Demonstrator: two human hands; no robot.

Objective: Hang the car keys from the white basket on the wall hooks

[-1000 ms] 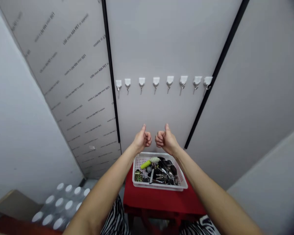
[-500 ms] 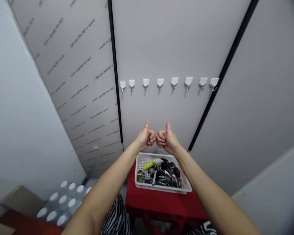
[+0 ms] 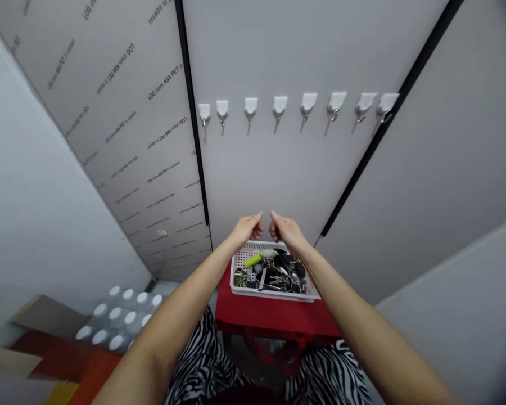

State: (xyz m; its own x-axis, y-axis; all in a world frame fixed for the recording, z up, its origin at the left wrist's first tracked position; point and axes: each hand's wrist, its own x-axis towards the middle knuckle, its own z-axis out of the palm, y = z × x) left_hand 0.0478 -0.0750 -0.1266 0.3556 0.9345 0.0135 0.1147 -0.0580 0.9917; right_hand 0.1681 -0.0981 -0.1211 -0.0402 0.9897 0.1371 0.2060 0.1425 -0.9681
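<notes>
Loosely curled, with nothing seen in either, the left hand (image 3: 248, 228) and the right hand (image 3: 285, 229) face each other, thumbs near but apart. Off at eight o'clock from them sit clear plastic bottles with round white caps (image 3: 115, 313). At six o'clock from the gap between the hands, a white perforated plastic basket (image 3: 253, 292) rests on a red-covered stool or table (image 3: 278, 316), its long side running nine to three. Inside, left to right, lie a tangled green-and-gold coil (image 3: 240, 279), a lime-yellow rod with a pale ribbed end (image 3: 253, 260) aimed at two o'clock (the left hand is nearer to it), and a dark pile of keys and fobs (image 3: 280, 277), nearer the right hand, whose forearm crosses before the basket's three o'clock end.
</notes>
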